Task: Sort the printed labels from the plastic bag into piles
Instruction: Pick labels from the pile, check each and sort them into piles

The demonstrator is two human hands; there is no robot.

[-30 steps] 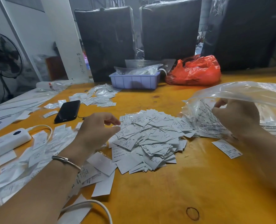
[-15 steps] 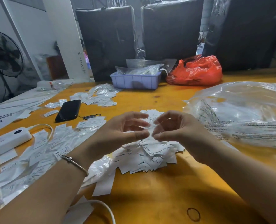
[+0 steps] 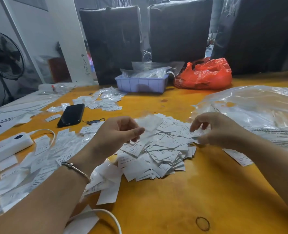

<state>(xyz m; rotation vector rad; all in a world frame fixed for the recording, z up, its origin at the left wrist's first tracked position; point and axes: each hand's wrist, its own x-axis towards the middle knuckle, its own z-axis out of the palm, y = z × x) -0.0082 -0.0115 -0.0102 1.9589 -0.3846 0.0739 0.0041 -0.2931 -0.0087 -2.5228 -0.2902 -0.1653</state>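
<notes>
A heap of small white printed labels [image 3: 156,154] lies in the middle of the yellow table [image 3: 182,196]. My left hand [image 3: 116,132] hovers over the heap's left side and pinches one blurred white label [image 3: 148,123] between thumb and fingers. My right hand [image 3: 215,129] is at the heap's right edge, its curled fingers and thumb closing on a label there. The clear plastic bag [image 3: 257,108] lies crumpled just right of my right hand. A spread of labels [image 3: 43,159] lies under my left forearm, and a further pile [image 3: 106,100] sits farther back.
A black phone [image 3: 71,114] and a white power bank [image 3: 6,147] with its cable lie at left. A purple tray [image 3: 139,84] and a red bag [image 3: 205,73] stand at the back. One stray label [image 3: 239,157] and a rubber band [image 3: 202,223] lie near me.
My right hand left the bag, met my left hand over the heap, and the two have now parted. My left hand came away holding a label; my right dropped to the heap's right edge.
</notes>
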